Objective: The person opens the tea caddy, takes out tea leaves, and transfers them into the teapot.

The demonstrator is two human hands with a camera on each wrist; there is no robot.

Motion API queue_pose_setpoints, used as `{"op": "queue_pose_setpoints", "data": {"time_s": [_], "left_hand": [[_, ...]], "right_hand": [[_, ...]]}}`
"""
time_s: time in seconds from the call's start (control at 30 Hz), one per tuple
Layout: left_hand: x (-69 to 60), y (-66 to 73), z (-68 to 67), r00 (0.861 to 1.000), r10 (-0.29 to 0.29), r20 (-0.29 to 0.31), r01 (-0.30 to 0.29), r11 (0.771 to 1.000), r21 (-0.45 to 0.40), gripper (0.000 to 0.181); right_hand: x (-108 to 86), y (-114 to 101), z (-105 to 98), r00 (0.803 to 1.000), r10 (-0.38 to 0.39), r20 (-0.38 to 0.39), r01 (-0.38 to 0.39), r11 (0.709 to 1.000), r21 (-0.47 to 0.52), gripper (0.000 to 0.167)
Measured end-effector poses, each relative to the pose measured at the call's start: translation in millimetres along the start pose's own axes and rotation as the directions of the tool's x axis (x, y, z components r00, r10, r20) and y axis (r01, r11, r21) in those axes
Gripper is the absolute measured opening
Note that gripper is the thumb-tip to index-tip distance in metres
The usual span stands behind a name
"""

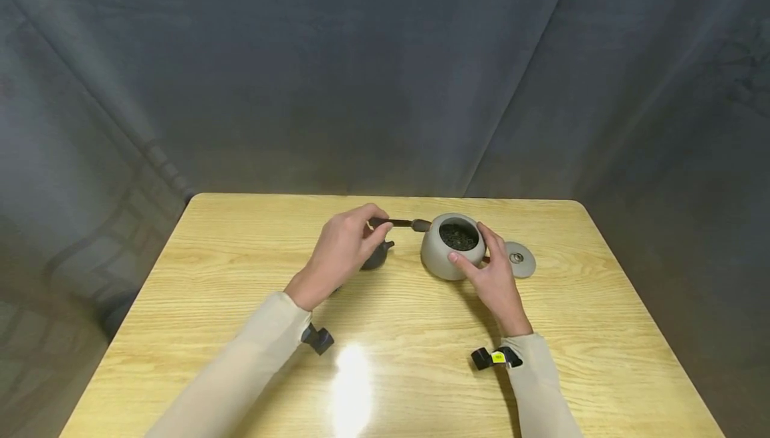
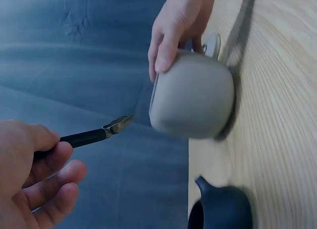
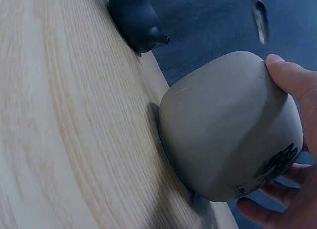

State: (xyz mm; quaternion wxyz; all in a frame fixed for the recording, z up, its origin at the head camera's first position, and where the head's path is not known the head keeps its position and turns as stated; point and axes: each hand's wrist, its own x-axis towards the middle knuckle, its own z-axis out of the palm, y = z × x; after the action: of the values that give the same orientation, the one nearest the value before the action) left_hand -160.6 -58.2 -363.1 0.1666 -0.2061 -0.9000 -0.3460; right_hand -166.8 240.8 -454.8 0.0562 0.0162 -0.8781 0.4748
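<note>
A small dark-handled scoop (image 1: 400,223) is pinched between the thumb and fingers of my left hand (image 1: 343,251), level above the table, its tip close to the jar's left side. My right hand (image 1: 494,277) grips the rim and side of a round grey jar (image 1: 442,263), which leans a little and holds dark loose leaves (image 1: 458,236). In the left wrist view the scoop's metallic tip (image 2: 120,124) points toward the jar (image 2: 195,98). Under my left hand stands a dark teapot (image 1: 375,257), partly hidden; its spout shows in the right wrist view.
A round grey lid (image 1: 521,259) with a knob lies right of the jar, behind my right hand. The wooden table (image 1: 240,224) ends at a dark grey curtain (image 1: 361,90). A small dark thing below my left wrist is mostly hidden.
</note>
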Motion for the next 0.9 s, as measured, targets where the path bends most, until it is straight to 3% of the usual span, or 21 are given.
{"op": "queue_pose_setpoints", "data": {"time_s": [0.27,0.57,0.73,0.9], "left_hand": [[14.4,17.0,23.2,0.997,0.074,0.013,-0.074,0.997,0.035,0.012],[18.6,20.1,39.2,0.992,0.116,0.049,-0.121,0.986,0.11,0.013],[21.2,20.9,45.7,0.983,0.165,0.086,-0.179,0.963,0.199,0.015],[27.5,22.9,54.8,0.962,0.22,0.16,-0.259,0.921,0.29,0.015]], "right_hand": [[-0.1,-2,4,1.0,0.006,0.005,-0.006,1.0,0.007,0.095],[-1.7,-5,4,1.0,0.0,0.002,0.0,1.0,0.013,0.095],[-3.4,-5,5,1.0,-0.003,0.008,0.003,1.0,0.016,0.094],[-5.5,-5,5,1.0,0.002,0.012,-0.002,1.0,0.015,0.094]]}}
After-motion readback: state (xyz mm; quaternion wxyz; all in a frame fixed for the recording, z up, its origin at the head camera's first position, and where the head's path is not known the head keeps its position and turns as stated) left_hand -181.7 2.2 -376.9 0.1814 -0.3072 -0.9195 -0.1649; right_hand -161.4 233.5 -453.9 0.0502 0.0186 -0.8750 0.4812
